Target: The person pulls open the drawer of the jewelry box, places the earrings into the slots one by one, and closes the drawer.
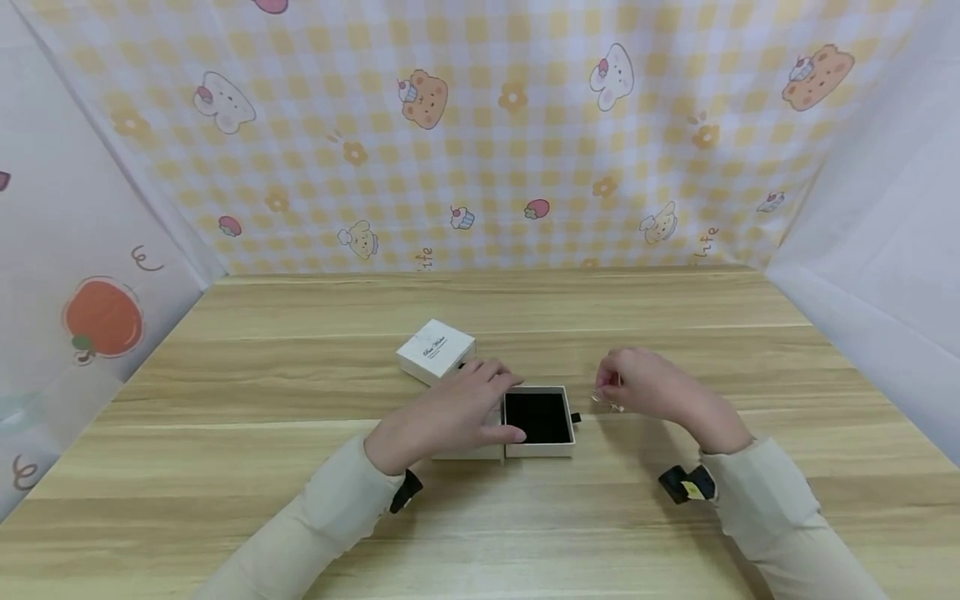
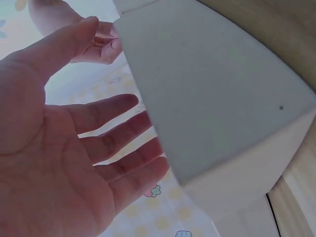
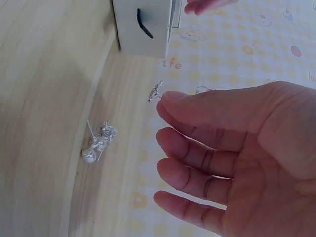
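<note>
Left hand, loosely spread, laid over opened box; silver earring, at box's two o'clock, pinched by right hand, and might be dropped should so slight a hold slip

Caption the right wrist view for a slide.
Right hand pinches a silver earring; other earrings lie on the wood-grain table.

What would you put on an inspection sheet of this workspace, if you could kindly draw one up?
Surface: wood-grain tabletop.
Job's things: black-lined white drawer, pulled out from its sleeve; small silvery earring; more earrings on the tabletop.
Clutter: only a lettered white box, beyond the sleeve.
Hands: left hand over the sleeve, thumb over the drawer; right hand pinches the small silvery earring.
Cables: nothing seen.
Surroundings: yellow-checked cartoon curtain behind.
</note>
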The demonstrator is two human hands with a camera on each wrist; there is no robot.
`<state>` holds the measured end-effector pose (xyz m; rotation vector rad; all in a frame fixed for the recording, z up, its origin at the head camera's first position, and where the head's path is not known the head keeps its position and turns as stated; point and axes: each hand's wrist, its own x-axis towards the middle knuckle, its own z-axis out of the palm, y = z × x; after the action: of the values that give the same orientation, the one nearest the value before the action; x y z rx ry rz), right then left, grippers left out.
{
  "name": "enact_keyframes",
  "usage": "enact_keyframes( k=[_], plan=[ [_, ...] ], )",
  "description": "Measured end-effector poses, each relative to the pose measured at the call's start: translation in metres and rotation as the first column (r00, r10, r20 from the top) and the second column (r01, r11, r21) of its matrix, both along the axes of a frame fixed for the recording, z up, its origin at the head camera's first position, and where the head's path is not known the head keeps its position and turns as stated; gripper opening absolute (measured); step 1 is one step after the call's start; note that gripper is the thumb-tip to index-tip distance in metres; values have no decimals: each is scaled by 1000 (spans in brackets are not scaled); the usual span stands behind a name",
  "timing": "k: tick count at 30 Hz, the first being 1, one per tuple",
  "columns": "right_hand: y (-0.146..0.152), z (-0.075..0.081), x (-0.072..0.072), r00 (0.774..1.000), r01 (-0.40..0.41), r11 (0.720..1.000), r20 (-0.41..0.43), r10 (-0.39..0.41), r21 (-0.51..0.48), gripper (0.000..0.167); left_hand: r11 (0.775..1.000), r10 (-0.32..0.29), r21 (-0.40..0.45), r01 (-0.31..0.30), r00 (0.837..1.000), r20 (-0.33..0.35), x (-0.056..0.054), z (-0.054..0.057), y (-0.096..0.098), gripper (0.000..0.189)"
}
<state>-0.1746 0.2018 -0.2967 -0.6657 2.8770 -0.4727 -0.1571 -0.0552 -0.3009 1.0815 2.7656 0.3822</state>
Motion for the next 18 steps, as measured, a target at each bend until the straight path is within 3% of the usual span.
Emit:
enact_keyframes(
  k=[9, 18],
  plan=[
    [0, 1, 0, 1000, -4, 997, -18, 2, -77, 9, 1000, 20, 15, -20, 999, 26, 0, 2, -1, 63],
    [-6, 4, 4, 999, -9, 982, -43, 1, -187, 7, 998, 21, 63, -21, 1000, 5, -3, 3, -1, 58]
  ],
)
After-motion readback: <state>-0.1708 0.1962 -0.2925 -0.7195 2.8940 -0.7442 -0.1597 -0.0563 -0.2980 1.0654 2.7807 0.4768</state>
